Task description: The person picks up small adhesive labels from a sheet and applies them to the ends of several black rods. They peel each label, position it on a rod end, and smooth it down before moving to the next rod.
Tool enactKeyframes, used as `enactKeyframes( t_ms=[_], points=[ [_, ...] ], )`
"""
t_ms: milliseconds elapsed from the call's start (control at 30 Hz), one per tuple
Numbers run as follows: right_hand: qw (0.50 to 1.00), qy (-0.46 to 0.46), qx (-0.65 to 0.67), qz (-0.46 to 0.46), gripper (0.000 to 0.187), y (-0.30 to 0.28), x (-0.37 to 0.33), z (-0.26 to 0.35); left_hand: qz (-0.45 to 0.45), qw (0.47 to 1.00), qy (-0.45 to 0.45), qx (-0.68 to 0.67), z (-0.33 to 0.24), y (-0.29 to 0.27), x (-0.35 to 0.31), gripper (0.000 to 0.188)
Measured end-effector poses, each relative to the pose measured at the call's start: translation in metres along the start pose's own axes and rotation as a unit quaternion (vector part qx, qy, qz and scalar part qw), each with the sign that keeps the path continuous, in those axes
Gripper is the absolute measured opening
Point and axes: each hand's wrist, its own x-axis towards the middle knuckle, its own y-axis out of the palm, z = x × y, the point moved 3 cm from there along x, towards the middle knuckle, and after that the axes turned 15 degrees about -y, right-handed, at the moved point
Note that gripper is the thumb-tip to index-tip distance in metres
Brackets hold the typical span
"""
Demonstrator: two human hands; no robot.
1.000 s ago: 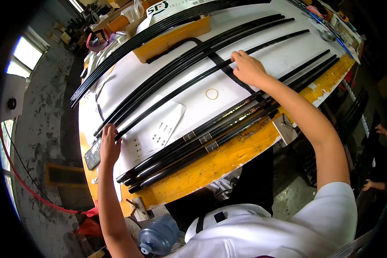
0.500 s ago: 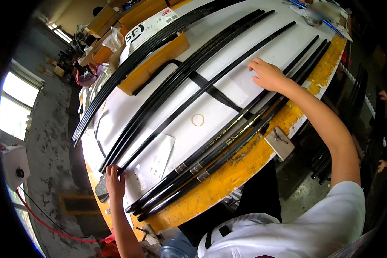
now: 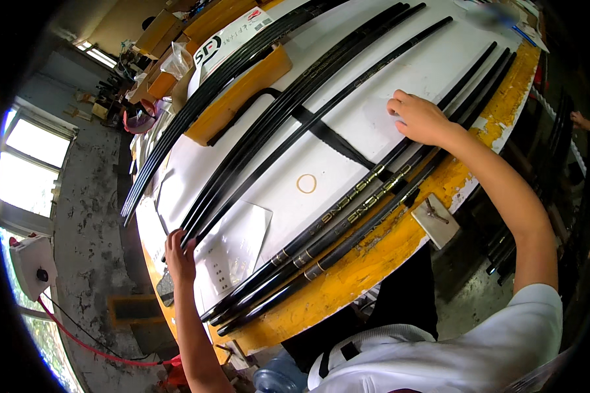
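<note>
My left hand [image 3: 181, 259] is closed around the near left end of a long black rod [image 3: 255, 169], beside a bundle of similar black rods [image 3: 252, 126]. Its fingertips partly hide the rod ends, so I cannot tell how many are gripped. My right hand [image 3: 421, 119] hovers over the white tabletop [image 3: 347, 190], fingers loosely bent, thumb apart, with nothing visible in it. Beneath that wrist and forearm run three thicker black rods with gold markings [image 3: 321, 226], lying along the near edge. They look like fishing rod sections.
More black rods [image 3: 170, 141] rest across a yellow wooden block [image 3: 239, 95] at the far left. A black strap [image 3: 337, 143] crosses the table under the rods. A paper sheet [image 3: 239, 242] lies near my left hand. A clamped block [image 3: 435, 221] sits at the yellow near edge.
My left hand has shifted slightly away from me along with the left end of the single rod, which now lies closer to the bundle. The right hand has barely moved; the whole view has shifted slightly.
</note>
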Motion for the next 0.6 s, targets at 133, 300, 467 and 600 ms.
enactKeyframes(
  t_ms=[133, 300, 467, 600],
  points=[
    [1.000, 0.007, 0.007, -0.002, 0.020, 0.000, 0.001, 0.001, 0.045, 0.990, 0.095, 0.096, -0.035, 0.004, -0.006, 0.035],
    [1.000, -0.002, 0.006, -0.002, 0.020, -0.002, 0.003, 0.006, 0.018, 0.998, -0.033, 0.051, -0.003, 0.018, 0.009, 0.033],
    [1.000, 0.008, -0.001, 0.005, 0.021, 0.000, 0.002, 0.005, 0.014, 0.993, -0.038, 0.111, -0.008, 0.015, 0.009, 0.043],
    [1.000, 0.004, -0.021, -0.001, 0.021, -0.001, 0.001, 0.003, -0.010, 0.994, -0.033, 0.103, -0.009, 0.014, 0.004, 0.040]
  ],
)
